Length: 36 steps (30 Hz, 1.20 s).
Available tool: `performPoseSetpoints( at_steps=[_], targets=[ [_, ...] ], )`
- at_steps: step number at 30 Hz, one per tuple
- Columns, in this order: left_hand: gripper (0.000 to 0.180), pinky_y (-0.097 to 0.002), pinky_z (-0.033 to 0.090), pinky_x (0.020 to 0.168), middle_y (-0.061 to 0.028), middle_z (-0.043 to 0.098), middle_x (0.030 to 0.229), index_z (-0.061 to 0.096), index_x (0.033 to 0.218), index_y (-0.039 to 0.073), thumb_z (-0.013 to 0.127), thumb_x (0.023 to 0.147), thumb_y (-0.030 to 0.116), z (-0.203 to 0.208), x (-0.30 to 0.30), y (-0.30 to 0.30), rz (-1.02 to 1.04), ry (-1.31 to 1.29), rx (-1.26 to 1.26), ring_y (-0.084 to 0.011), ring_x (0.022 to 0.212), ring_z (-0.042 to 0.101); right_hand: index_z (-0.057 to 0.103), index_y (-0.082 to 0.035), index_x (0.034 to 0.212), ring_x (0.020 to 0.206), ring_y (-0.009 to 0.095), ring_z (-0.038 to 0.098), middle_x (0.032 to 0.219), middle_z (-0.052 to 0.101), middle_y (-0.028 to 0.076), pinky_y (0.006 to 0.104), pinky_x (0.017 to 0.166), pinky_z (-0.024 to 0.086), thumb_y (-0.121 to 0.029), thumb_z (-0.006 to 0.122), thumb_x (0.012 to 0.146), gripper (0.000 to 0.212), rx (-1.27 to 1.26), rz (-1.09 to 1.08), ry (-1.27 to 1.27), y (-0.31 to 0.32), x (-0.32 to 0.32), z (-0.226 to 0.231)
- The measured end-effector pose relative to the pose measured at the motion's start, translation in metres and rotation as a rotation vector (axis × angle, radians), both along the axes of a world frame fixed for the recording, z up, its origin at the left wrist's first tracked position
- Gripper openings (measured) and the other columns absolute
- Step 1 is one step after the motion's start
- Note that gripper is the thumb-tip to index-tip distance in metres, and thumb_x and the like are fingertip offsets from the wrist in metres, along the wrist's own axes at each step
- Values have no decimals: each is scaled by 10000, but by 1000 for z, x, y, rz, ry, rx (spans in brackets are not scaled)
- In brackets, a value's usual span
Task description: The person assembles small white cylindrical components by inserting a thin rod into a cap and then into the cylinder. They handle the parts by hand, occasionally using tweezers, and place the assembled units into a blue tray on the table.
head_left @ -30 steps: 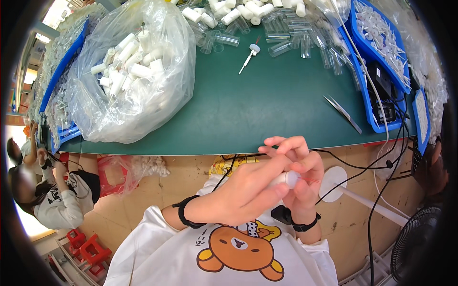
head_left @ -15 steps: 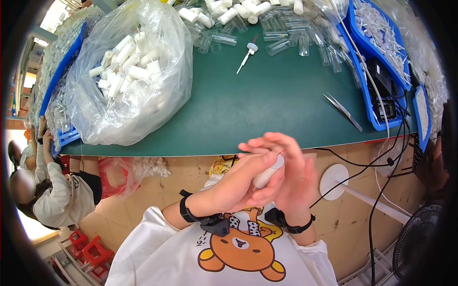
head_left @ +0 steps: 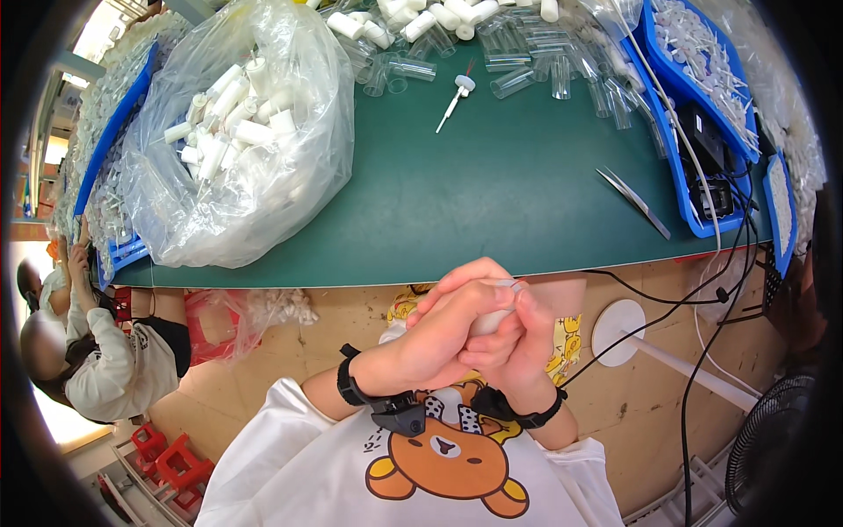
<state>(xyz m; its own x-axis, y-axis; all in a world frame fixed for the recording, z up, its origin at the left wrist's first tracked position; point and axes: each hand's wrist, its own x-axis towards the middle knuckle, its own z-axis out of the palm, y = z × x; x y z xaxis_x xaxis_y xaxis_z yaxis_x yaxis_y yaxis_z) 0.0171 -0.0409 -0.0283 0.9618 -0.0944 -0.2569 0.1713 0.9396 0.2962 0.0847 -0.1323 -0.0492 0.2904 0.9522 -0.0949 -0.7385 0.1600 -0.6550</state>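
Both my hands are together just off the table's near edge, closed around a white plastic cylinder [head_left: 488, 323]. My left hand [head_left: 426, 342] grips its side, the thumb lying along it near the top end. My right hand [head_left: 525, 342] wraps round from the right, with its thumb at the top end and its fingers passing behind the left hand. Most of the cylinder is hidden by fingers. Farther off on the green table [head_left: 421, 206] lies a small white plunger-like part [head_left: 456, 101] with a thin stem and a red wire tip.
A clear plastic bag [head_left: 307, 193] of white cylinders stands at left. Clear tubes [head_left: 560, 77] and loose white cylinders [head_left: 420, 26] lie along the back. Tweezers [head_left: 634, 204] rest at right, beside blue bins [head_left: 689, 224] with small white parts and cables. Another person [head_left: 118, 369] works at far left.
My right hand, blurred and spread beside the cylinder before, has closed in around it and the left hand. The cylinder's top end is now mostly covered.
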Motion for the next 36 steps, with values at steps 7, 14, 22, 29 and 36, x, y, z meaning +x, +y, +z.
performPoseSetpoints(
  at_steps=[7, 14, 22, 29, 36],
  targets=[
    [155, -210, 197, 391, 4, 371, 595, 458, 847, 39, 366, 904, 151, -2, -7, -5, 66, 47, 51, -53, 439, 269, 456, 56, 1043, 761, 201, 576, 882, 587, 196, 294, 669, 483, -426, 423, 874, 512, 6, -121, -14, 5, -6, -1],
    [120, -206, 195, 380, -2, 378, 601, 438, 887, 42, 381, 887, 148, 13, -7, -8, 102, 204, 194, -52, 431, 282, 463, 35, 932, 719, 258, 557, 853, 549, 202, 318, 608, 469, -442, 432, 853, 485, -60, -214, -52, -4, -15, -15],
    [186, -203, 202, 365, 12, 348, 560, 444, 813, 34, 404, 884, 202, 7, 1, -5, 44, 215, 206, -49, 421, 280, 437, 7, 1029, 665, 89, 544, 821, 523, 77, 204, 538, 466, -328, 465, 898, 361, -40, -300, 32, -6, -20, -21],
    [276, -204, 254, 396, 13, 366, 562, 438, 899, 55, 378, 951, 319, -8, 1, -2, 16, -134, 43, -51, 440, 289, 408, -21, 1181, 910, 145, 542, 1008, 519, 99, 281, 784, 457, -466, 289, 923, 528, -76, -305, 91, -8, -22, -8],
    [367, -227, 374, 538, -48, 470, 671, 444, 935, 71, 289, 977, 401, -7, 0, -2, 80, -103, 359, -101, 551, 430, 484, -68, 1036, 1170, 203, 424, 1170, 498, 91, 384, 1004, 301, -515, 204, 931, 538, 178, -374, 238, -26, -48, -55]
  ],
)
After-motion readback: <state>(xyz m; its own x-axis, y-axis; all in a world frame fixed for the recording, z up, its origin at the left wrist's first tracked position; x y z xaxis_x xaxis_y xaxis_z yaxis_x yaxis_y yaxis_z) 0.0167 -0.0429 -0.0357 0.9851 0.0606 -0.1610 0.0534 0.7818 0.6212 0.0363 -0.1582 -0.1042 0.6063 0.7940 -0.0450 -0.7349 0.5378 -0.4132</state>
